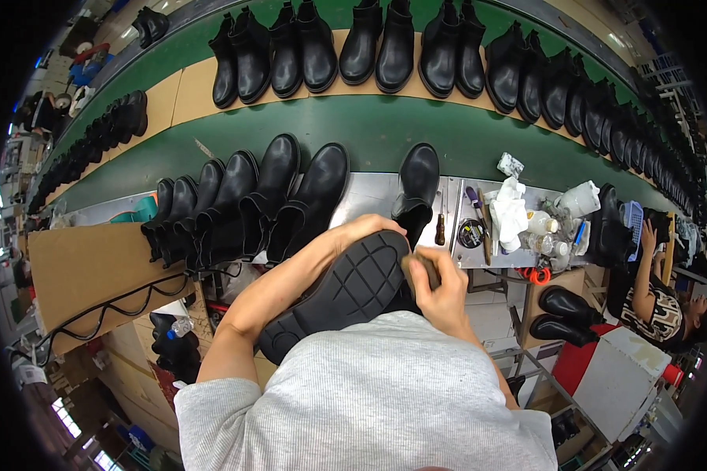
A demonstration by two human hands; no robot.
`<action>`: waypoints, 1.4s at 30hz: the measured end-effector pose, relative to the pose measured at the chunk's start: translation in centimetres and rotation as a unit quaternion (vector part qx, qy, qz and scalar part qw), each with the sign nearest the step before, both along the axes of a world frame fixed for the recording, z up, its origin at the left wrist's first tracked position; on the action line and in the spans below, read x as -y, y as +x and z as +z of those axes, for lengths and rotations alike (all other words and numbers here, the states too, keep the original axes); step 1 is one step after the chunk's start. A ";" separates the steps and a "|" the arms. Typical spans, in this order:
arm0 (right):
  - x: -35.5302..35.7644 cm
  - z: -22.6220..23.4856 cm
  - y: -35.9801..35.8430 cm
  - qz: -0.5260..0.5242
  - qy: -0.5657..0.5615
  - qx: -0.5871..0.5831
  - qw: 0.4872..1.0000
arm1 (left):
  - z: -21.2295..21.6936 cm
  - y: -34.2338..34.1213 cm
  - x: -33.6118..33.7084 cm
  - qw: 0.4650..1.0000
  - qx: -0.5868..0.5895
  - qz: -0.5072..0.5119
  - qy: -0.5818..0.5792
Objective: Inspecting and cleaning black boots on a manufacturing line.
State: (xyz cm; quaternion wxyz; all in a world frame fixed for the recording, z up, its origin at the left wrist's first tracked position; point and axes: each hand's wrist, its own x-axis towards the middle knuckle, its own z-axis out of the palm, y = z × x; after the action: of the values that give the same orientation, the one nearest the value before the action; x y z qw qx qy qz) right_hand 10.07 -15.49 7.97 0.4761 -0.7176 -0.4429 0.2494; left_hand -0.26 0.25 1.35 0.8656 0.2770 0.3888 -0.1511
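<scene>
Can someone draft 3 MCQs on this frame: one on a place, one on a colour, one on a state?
1. Where is the black boot that the hands work on?
A. Sole up over the person's lap
B. On the far belt
C. On the floor

2. What colour is the conveyor belt?
A. Blue
B. Green
C. Red

3. What is the right hand doing?
A. Hanging free of everything
B. Resting flat on the metal table
C. Pinching a small brownish tool at the sole's edge

Key: 1 A, the treaded sole faces the camera above the grey shirt, with the left hand round its toe. 2 B, a green strip runs between the rows of boots. 3 C, the fingers close on a small brownish piece against the sole.
</scene>
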 end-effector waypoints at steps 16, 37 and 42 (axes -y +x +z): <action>-2.4 0.2 0.9 0.001 0.033 0.113 0.993 | -0.7 0.6 -0.1 1.000 0.012 0.000 -0.021; -2.8 -0.4 3.0 0.107 0.044 0.067 0.991 | -0.3 0.1 0.1 0.996 0.038 -0.023 -0.074; -2.5 2.0 2.8 0.150 0.040 0.016 0.988 | 0.9 0.0 -0.1 0.997 -0.030 0.040 -0.054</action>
State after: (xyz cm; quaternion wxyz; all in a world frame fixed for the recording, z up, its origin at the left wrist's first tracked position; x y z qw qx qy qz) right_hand 12.90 -13.02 10.01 0.4546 -0.6273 -0.5626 0.2886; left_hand -0.29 0.36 2.24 0.8726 0.2095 0.4166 -0.1455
